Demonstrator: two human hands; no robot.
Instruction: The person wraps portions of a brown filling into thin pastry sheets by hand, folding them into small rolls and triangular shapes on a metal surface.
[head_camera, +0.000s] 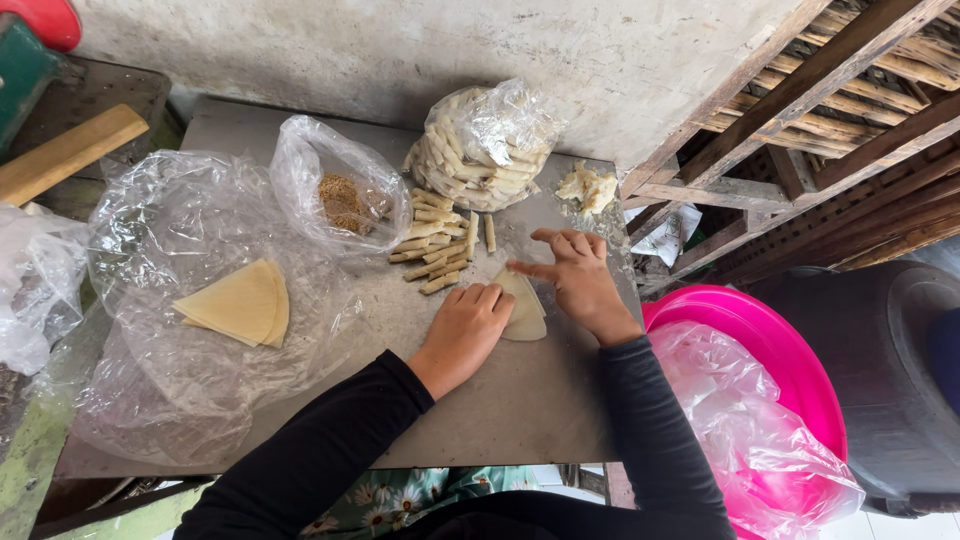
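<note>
My left hand (468, 325) lies curled, knuckles up, pressing on the left part of a pale wrapper sheet (527, 315) on the grey table (500, 400). My right hand (572, 275) rests on the wrapper's right side, with its index finger pointing left and the other fingers spread. Whether a filling sits under the hands is hidden. Just beyond the hands lies a pile of thin rolled sticks (437, 245). Both arms wear black sleeves.
A clear bag of rolled sticks (485, 145) stands at the back, with a lump of pale paste (588, 187) beside it. A bag of brown filling (345, 200) and folded wrappers (240, 303) on plastic lie left. A pink basin (790, 365) sits right.
</note>
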